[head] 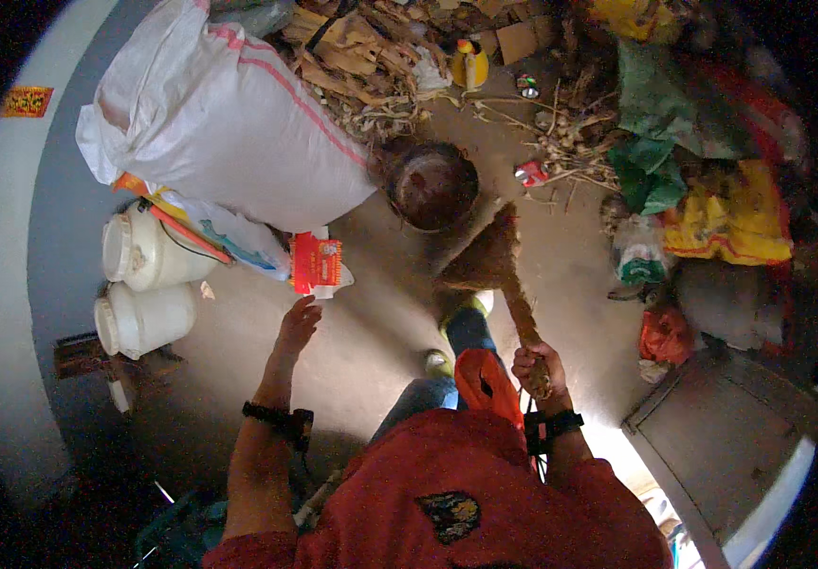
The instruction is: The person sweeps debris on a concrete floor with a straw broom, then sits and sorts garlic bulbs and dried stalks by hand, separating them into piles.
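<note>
My right hand [540, 366] grips the handle of a short straw hand broom [483, 256]. The broom's fanned head points away from me, just above or on the floor beside my shoe. My left hand [300, 327] is stretched out with nothing in it, fingers loosely apart. Just beyond those fingertips is a red printed packet [316, 262] with white paper around it; whether the fingers touch the paper I cannot tell. A dark round pot or basin [434, 186] stands on the floor ahead of the broom.
A bulging white woven sack [238, 135] leans at the left, above two white plastic drums [145, 320]. Dry husks [352, 64], a yellow jug [469, 65], and a red can [531, 173] lie ahead. Bags [729, 220] and a dark door [722, 434] line the right.
</note>
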A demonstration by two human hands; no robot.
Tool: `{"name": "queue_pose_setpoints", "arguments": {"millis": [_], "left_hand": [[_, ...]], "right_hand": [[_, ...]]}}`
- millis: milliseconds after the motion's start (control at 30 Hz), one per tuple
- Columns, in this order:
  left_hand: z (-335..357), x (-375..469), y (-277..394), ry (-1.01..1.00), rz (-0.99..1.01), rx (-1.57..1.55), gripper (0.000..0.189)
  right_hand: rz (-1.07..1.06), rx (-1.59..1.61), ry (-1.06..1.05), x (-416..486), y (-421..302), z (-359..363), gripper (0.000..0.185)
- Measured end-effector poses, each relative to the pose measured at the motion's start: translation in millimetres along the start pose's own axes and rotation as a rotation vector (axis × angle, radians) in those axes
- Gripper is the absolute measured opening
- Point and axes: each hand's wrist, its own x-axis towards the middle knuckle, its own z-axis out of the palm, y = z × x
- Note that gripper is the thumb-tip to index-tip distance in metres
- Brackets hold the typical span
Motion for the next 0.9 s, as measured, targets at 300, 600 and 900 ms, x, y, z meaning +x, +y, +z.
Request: {"name": "queue_pose_setpoints", "arguments": {"millis": [300, 600, 900], "left_hand": [[52.9, 207.3, 97.2, 0.156, 0.892, 0.949, 0.039], [61.9, 429.9, 144.5, 0.077, 0.022, 0.334, 0.059], [57.9, 684.3, 119.9, 0.073, 0.153, 0.773, 0.077]], "right_hand": [[-0.106, -0.083, 0.114, 69.7, -104.6, 27.1, 0.025], [-0.187, -0.320, 0.262, 161.5, -145.8, 60.0, 0.039], [-0.214, -0.421, 0.603, 261.2, -153.8, 76.3, 0.046]]}}
